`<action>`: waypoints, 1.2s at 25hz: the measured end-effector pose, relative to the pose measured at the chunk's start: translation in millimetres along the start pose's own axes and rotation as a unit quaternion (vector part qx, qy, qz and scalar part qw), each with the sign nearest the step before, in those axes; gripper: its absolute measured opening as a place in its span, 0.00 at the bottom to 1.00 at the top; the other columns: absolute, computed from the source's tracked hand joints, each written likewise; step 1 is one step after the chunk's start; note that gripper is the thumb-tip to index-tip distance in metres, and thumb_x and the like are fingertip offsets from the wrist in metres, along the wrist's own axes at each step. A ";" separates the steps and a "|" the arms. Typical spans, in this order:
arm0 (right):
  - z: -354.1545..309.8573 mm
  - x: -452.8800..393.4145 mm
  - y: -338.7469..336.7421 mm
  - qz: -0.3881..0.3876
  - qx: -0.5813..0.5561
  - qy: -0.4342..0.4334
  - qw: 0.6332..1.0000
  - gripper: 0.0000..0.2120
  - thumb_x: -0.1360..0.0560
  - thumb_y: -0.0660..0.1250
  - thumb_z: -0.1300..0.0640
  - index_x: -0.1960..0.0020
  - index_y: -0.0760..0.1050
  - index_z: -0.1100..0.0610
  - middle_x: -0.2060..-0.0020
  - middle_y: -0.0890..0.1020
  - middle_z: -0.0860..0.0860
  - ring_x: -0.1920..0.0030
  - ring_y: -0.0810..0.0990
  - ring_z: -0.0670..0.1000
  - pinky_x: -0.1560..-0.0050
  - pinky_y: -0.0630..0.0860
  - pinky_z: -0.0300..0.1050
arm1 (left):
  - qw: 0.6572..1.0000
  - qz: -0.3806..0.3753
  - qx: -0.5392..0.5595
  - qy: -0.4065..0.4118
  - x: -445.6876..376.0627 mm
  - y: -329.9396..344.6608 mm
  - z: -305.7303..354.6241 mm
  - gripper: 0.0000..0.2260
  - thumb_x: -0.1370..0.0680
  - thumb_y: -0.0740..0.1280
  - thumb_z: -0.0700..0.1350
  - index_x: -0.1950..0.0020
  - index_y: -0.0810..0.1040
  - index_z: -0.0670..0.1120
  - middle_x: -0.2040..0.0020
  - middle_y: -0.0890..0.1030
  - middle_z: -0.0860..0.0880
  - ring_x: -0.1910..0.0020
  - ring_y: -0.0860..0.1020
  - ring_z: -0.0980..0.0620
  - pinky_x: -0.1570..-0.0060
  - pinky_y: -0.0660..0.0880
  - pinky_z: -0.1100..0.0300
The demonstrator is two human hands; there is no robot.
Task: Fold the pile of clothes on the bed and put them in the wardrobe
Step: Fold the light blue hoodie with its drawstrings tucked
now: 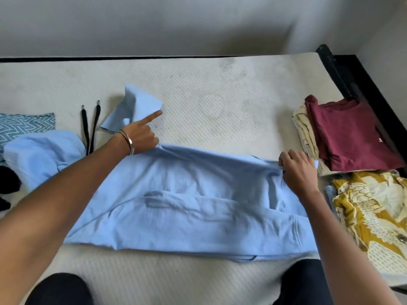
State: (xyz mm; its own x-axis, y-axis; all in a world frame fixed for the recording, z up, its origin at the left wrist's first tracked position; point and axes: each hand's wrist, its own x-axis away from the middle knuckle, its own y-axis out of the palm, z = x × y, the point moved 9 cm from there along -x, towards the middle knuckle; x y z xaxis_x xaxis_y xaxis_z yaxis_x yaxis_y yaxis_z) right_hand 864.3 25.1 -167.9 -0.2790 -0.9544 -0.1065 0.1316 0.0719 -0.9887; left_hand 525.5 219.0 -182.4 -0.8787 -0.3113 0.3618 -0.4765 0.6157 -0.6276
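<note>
A light blue garment (187, 201) lies spread across the white mattress (220, 95) in front of me, with a hood-like part bunched at the left and one sleeve end lying beyond my left hand. My left hand (141, 135) pinches the garment's far edge at the left, its index finger pointing outward; a metal bangle sits on that wrist. My right hand (297, 170) grips the same far edge at the right, fingers curled over the cloth.
Folded clothes lie at the right: a maroon shirt (350, 137) on a cream piece (305, 126), and a yellow patterned garment (374, 216) nearer me. Black drawstrings (90, 128), a zigzag-print cloth (24, 126) and a dark item (7, 183) lie at the left. A black bed frame (356, 78) borders the right.
</note>
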 end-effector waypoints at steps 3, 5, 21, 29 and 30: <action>-7.6 53.2 -19.3 0.049 -0.007 0.013 0.999 0.09 0.34 0.63 0.72 0.58 0.72 0.60 0.61 0.74 0.57 0.59 0.72 0.60 0.63 0.65 0.52 | 0.995 -0.042 0.074 0.056 42.4 -26.8 33.1 0.26 0.26 0.44 0.33 0.33 0.69 0.43 0.61 0.83 0.47 0.64 0.82 0.48 0.43 0.72 0.52; -11.5 88.8 -23.4 0.049 -0.003 0.034 0.998 0.09 0.33 0.59 0.70 0.57 0.72 0.60 0.60 0.73 0.57 0.59 0.72 0.60 0.63 0.66 0.53 | 0.966 -0.194 0.159 0.061 75.4 -32.6 63.4 0.27 0.19 0.44 0.37 0.22 0.40 0.53 0.47 0.81 0.45 0.50 0.80 0.45 0.52 0.70 0.54; -62.2 166.0 3.8 -0.262 0.081 0.135 0.952 0.16 0.21 0.56 0.60 0.35 0.71 0.52 0.36 0.71 0.53 0.35 0.69 0.57 0.34 0.63 0.58 | 0.814 -0.044 0.413 -0.406 136.9 -38.1 96.4 0.21 0.28 0.72 0.37 0.36 0.75 0.45 0.46 0.75 0.40 0.56 0.79 0.39 0.60 0.79 0.49; -193.4 113.8 -7.2 -0.205 -0.423 0.015 0.882 0.13 0.26 0.63 0.67 0.48 0.80 0.54 0.55 0.82 0.48 0.51 0.80 0.49 0.51 0.73 0.46 | 0.705 -0.048 0.438 -0.556 172.8 -3.1 69.1 0.02 0.31 0.72 0.35 0.60 0.81 0.40 0.59 0.76 0.38 0.62 0.78 0.37 0.72 0.77 0.49; -206.9 108.9 -9.0 -0.206 -0.518 0.037 0.829 0.10 0.25 0.64 0.67 0.49 0.81 0.56 0.57 0.84 0.49 0.55 0.82 0.48 0.52 0.75 0.45 | 0.717 0.005 0.407 -0.566 179.3 -11.8 65.1 0.06 0.35 0.74 0.34 0.64 0.80 0.42 0.61 0.75 0.39 0.65 0.77 0.38 0.77 0.74 0.53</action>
State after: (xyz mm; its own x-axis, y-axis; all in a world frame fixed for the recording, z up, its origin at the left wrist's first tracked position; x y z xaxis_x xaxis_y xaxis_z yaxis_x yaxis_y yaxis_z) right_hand 635.9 -19.5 -192.4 -0.1602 -0.9419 0.2952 -0.8668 -0.0088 -0.4985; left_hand 371.7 108.7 -155.0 -0.1230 -0.9813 -0.1478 0.0760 0.1392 -0.9873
